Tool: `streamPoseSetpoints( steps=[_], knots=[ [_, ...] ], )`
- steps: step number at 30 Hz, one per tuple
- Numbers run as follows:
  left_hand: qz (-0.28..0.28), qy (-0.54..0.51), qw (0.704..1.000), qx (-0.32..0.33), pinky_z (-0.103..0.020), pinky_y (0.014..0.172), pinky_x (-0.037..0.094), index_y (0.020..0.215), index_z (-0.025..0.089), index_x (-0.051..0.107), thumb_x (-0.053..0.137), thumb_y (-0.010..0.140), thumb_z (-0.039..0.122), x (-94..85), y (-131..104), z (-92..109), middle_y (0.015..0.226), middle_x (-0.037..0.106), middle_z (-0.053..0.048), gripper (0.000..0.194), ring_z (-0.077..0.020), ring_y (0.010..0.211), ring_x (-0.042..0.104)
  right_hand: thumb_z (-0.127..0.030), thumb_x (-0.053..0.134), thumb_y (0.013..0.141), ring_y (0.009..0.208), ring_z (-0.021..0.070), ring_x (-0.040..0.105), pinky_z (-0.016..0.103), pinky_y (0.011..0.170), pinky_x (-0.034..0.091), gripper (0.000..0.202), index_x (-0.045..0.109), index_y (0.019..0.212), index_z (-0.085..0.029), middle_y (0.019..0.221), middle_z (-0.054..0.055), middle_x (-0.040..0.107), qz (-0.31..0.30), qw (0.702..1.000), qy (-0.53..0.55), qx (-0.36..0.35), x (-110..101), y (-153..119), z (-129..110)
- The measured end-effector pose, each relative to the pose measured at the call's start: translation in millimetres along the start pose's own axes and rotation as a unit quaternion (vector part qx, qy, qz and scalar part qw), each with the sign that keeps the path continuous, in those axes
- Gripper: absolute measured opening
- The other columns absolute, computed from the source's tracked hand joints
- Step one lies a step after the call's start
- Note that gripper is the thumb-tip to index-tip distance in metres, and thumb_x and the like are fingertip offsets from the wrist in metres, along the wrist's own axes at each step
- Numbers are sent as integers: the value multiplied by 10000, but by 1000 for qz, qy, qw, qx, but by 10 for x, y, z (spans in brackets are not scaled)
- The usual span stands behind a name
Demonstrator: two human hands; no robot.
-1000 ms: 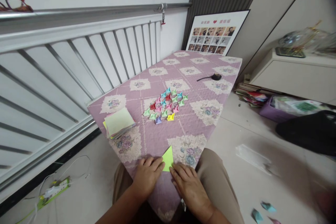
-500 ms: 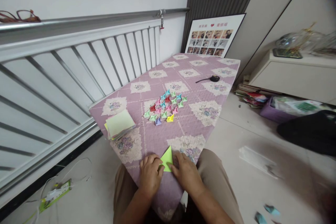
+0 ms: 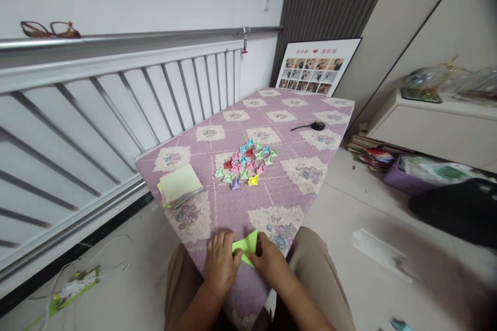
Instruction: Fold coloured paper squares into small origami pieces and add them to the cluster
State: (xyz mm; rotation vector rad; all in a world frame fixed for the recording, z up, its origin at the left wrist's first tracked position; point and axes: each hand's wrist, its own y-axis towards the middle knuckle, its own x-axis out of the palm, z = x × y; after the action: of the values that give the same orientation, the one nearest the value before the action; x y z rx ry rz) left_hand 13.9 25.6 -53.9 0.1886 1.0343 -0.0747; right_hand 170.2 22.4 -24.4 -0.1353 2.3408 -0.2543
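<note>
A partly folded piece of bright green paper is between my hands at the near end of the table. My left hand holds its left corner, thumb against the lower edge. On the right side, my right hand pinches the paper between thumb and fingers. One corner points up and away from me. Farther off, several small folded paper shapes in green, pink, blue, red, yellow and purple are grouped together. A stack of paper sheets, pale green on top, lies at the table's left edge.
A floral pink cloth covers the table. A black round object with a strap lies toward the far right. Glasses rest on the rail above the radiator. A power strip is on the floor.
The green paper has gone from a flatter triangle to a wider shape with its right side raised. My hands stay on it, and the camera view has tilted slightly upward.
</note>
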Motion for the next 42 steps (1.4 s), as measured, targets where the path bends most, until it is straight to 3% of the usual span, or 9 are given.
streamPoseSetpoints(
  steps=[10, 16, 20, 25, 28, 32, 36, 40, 42],
  knots=[
    [-6, -16, 1000, -4, -435, 966, 353, 1223, 227, 548, 592, 779, 183, 2, -3, -23, 1174, 599, -72, 448, -277, 1131, 493, -156, 520, 786, 888, 220, 662, 274, 764, 442, 214, 642, 960, -176, 939, 95, 719, 1, 1000, -31, -7, 103, -139, -31],
    [62, -176, 982, -40, -432, 1038, 333, 1306, 185, 465, 593, 749, 209, 31, -25, -74, 1317, 516, -114, 572, -269, 1233, 443, -234, 483, 781, 925, 226, 661, 305, 842, 477, 305, 631, 1038, -160, 1018, 105, 716, 55, 984, 162, -41, 167, -185, -11],
    [86, -404, 898, -155, -336, 883, 444, 1286, 163, 449, 590, 741, 271, -30, -119, -7, 1254, 552, -128, 573, -216, 1048, 565, -384, 554, 786, 952, 252, 661, 347, 861, 498, 331, 638, 1033, -180, 1048, 100, 717, 65, 946, 313, -44, 163, -255, -98],
    [-90, -603, 764, -211, -214, 508, 330, 1009, 146, 618, 691, 683, 451, -251, -375, 156, 795, 620, -21, 452, -108, 585, 492, -578, 641, 740, 837, 264, 671, 385, 815, 515, 414, 664, 893, -194, 874, 90, 732, 87, 928, 357, -67, 213, -454, -304],
    [-76, -666, 706, -229, -206, 510, 293, 909, 134, 635, 768, 613, 486, -424, -507, 234, 701, 568, 19, 479, -73, 540, 421, -652, 644, 709, 785, 261, 664, 380, 768, 523, 488, 675, 858, -188, 802, 85, 720, 89, 926, 359, -73, 284, -571, -406],
    [-61, -712, 659, -236, -216, 563, 331, 837, 143, 624, 811, 576, 492, -597, -615, 284, 702, 563, 18, 474, -80, 587, 445, -657, 645, 709, 727, 248, 644, 364, 706, 520, 492, 662, 810, -176, 746, 80, 698, 67, 929, 358, -68, 380, -655, -479],
    [-54, -711, 668, -212, -234, 595, 358, 829, 160, 606, 759, 639, 509, -633, -658, 229, 670, 552, 29, 426, -93, 588, 455, -612, 587, 787, 752, 228, 634, 355, 753, 507, 424, 638, 792, -192, 753, 61, 677, -18, 937, 327, -117, 317, -686, -472],
    [-32, -637, 739, -217, -267, 646, 402, 796, 176, 587, 673, 710, 486, -585, -659, 49, 686, 590, 11, 333, -133, 640, 523, -608, 648, 733, 906, 242, 626, 359, 825, 494, 504, 636, 1039, -209, 971, 79, 683, -77, 937, 317, -127, 55, -677, -350],
    [-19, -595, 772, -224, -287, 672, 420, 792, 185, 589, 646, 722, 462, -549, -666, -46, 711, 613, -6, 291, -156, 673, 552, -647, 631, 721, 927, 255, 627, 365, 828, 495, 521, 648, 1006, -211, 950, 81, 679, -67, 935, 332, -105, -69, -649, -283]
  ],
)
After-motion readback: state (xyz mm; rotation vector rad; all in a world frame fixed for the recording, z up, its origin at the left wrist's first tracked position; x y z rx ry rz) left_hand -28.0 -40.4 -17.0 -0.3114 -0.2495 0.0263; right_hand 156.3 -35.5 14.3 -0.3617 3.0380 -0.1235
